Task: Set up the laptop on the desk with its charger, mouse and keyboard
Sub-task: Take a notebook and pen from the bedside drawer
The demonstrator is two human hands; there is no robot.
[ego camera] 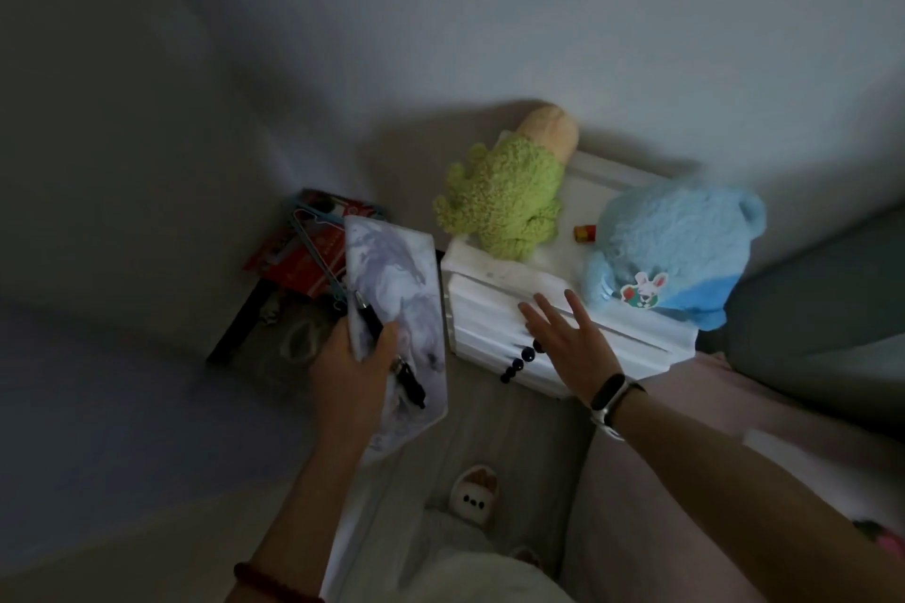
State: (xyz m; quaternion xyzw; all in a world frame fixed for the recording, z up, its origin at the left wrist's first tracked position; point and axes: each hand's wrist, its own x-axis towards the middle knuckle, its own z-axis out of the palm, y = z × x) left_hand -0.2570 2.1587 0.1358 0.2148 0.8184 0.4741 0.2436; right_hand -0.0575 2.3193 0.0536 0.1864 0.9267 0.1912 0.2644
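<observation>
1. The room is dim, with a pale wall point(489, 15) at the far side and a light floor point(489, 431) running between a bed or sofa edge on the right and a shadowed area on the left.
2. A white bedside cabinet point(563, 338) stands against the wall at centre right; its front is ribbed.
3. On the cabinet top lies a green plush toy point(504, 201) with an orange end, and just right of it a blue plush bear point(676, 250) with a rabbit patch. A small red item point(584, 233) sits between them.
4. The left hand point(352, 372) grips a flat mat with a grey-white marbled print point(396, 269), likely a mouse pad, thumb curled over its face, pinning a black pen point(387, 348) against it.
5. The right hand point(568, 343) reaches over the cabinet front, fingers straight and spread apart, holding nothing; whether it touches the cabinet cannot be told. A dark band point(612, 394) is on its wrist, and dark beads point(519, 360) show just left of the palm.
6. On the far left floor lie a red packet point(303, 255) and a blue hanger point(318, 250).
7. A slipper with a face point(472, 495) shows near the bottom.
8. No laptop, charger, mouse or keyboard can be made out.
</observation>
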